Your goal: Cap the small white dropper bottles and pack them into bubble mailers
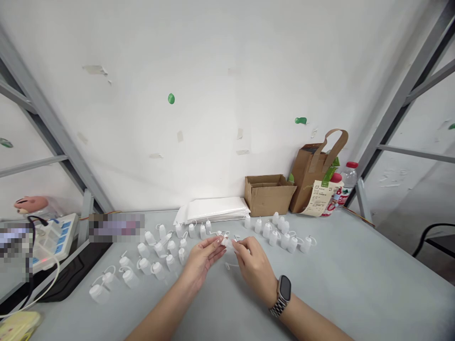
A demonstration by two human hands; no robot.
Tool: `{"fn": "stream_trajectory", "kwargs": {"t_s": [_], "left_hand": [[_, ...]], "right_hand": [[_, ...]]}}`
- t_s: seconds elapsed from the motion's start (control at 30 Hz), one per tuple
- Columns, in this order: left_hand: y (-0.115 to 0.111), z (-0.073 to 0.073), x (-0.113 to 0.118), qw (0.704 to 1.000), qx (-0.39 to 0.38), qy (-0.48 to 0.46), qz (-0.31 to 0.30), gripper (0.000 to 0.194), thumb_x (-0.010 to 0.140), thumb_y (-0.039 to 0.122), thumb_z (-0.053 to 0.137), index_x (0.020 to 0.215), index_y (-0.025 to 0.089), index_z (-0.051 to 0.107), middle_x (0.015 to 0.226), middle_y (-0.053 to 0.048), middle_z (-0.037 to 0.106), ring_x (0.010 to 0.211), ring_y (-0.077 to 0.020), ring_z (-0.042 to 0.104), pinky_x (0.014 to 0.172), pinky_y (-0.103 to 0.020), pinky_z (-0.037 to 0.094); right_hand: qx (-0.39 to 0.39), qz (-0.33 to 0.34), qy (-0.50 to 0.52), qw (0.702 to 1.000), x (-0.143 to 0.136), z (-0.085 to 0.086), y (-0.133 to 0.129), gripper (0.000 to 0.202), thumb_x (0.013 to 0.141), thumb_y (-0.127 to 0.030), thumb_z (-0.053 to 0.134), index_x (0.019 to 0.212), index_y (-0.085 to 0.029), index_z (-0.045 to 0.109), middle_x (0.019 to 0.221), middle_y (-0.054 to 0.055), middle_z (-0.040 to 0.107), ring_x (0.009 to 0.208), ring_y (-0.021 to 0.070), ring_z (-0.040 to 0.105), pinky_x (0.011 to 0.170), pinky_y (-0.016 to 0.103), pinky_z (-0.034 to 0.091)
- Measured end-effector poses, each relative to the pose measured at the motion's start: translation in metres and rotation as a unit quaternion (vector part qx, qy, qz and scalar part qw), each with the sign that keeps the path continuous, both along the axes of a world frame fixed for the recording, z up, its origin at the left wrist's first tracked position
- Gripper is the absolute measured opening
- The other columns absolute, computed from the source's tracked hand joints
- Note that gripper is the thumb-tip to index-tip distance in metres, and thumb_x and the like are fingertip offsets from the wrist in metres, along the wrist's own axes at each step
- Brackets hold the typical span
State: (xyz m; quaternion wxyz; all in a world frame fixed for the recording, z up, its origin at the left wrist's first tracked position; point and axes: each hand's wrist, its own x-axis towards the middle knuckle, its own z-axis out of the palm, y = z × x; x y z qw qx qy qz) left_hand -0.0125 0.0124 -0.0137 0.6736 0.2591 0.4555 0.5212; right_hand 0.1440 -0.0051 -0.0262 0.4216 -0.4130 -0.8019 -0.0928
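Observation:
Between my two hands is a small white plastic bottle [225, 242], partly covered by the fingers. My left hand [205, 255] pinches it from the left with thumb and forefinger. From the other side, the bent fingers of my right hand [253, 262] close on its right end. A thin white loop strap [232, 265] shows just below, beside the right fingers. Many similar squeeze bottles with strap caps stand to the left, such as a bottle [157, 270] near my left wrist. Another group, with a bottle [292, 244] among them, stands to the right beyond my right hand.
White padded envelopes [216, 209] lie stacked against the wall. An open cardboard box [270, 199], a brown paper bag [306, 175] and a red-capped bottle [350, 177] stand at the back right. A power strip [67, 237] with cables and a black panel [76, 274] are at left.

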Motion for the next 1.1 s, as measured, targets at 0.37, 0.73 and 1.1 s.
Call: {"fn": "stream_trajectory", "kwargs": {"t_s": [0.37, 0.73, 1.1], "left_hand": [[0.002, -0.005, -0.001, 0.998, 0.061, 0.017, -0.018, 0.024, 0.06, 0.02, 0.076, 0.083, 0.014, 0.069, 0.096, -0.009, 0.07, 0.095, -0.0176, 0.062, 0.089, -0.026, 0.046], [0.002, 0.007, -0.001, 0.982, 0.149, 0.117, -0.026, 0.034, 0.059, 0.031, 0.076, 0.087, 0.015, 0.067, 0.097, -0.01, 0.07, 0.098, -0.0232, 0.062, 0.091, -0.034, 0.043], [0.001, 0.009, -0.002, 0.985, 0.136, 0.093, -0.056, 0.035, 0.057, 0.03, 0.077, 0.087, 0.015, 0.066, 0.096, -0.012, 0.07, 0.099, -0.0241, 0.062, 0.092, -0.035, 0.042]], "right_hand": [[-0.168, 0.058, 0.152, 0.972, -0.002, -0.002, -0.003, 0.026, 0.089, -0.027, 0.042, 0.098, -0.014, 0.062, 0.074, 0.008, 0.055, 0.067, 0.0179, 0.052, 0.062, 0.03, 0.044], [-0.581, 0.2, 0.463, 0.639, -0.004, 0.012, 0.007, 0.05, 0.065, -0.064, 0.06, 0.072, -0.015, 0.057, 0.055, -0.001, 0.058, 0.043, 0.0088, 0.048, 0.049, 0.023, 0.038], [-0.589, 0.225, 0.485, 0.606, 0.0, 0.011, 0.007, 0.038, 0.059, -0.047, 0.075, 0.065, -0.013, 0.06, 0.055, -0.001, 0.058, 0.044, 0.0063, 0.043, 0.05, 0.022, 0.034]]}}
